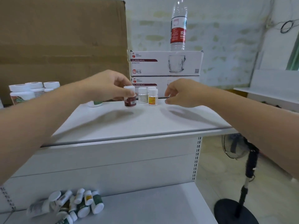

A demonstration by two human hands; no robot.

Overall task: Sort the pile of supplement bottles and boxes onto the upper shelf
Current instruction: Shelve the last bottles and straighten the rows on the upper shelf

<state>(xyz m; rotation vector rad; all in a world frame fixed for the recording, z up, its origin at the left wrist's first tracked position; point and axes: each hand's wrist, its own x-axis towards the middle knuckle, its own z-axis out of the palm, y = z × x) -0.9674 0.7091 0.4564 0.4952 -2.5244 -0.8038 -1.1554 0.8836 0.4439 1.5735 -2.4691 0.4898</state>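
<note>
While the maroon bottle was upright, long axis vertical and cap up, on or just above the upper shelf in front of the glass mug boxes, the left hand gripped its white cap. The right hand, loosely curled and holding nothing, hovered before the boxes, beside two small upright bottles.

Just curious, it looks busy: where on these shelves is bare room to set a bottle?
The upper shelf is bare from its front edge to the small bottles. There it is crowded: the left hand grips a dark red bottle beside them. The lower shelf is bare right of the pile.
</note>
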